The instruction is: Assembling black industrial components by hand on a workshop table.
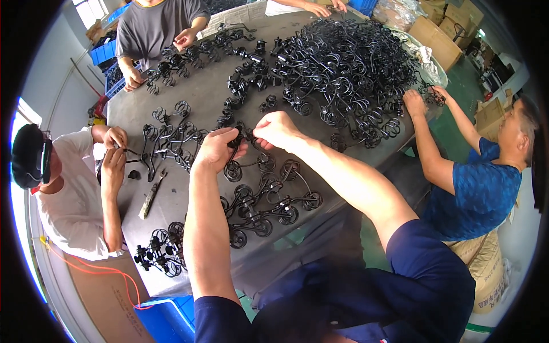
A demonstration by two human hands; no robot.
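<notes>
Over the grey table, my left hand (217, 150) is closed around a small black part with wire loops (233, 170); the loops hang below the fingers. My right hand (278, 130) is pinched at the right side of this part, fingertips together, partly hiding what they grip. Nearer to me lie several black pieces with round coils and bent arms (263, 208), and a cluster of similar coiled pieces (163, 248) sits at the table's near left corner. Beyond my hands, black clip-like parts (246, 77) form a loose line.
A large heap of black coiled parts (349, 68) covers the far right of the table (140, 114). A tool with a wrapped handle (150, 200) lies at left. Co-workers stand left (74, 200), right (480, 177) and across. Blue crates (104, 52) and cardboard boxes (437, 43) surround the table.
</notes>
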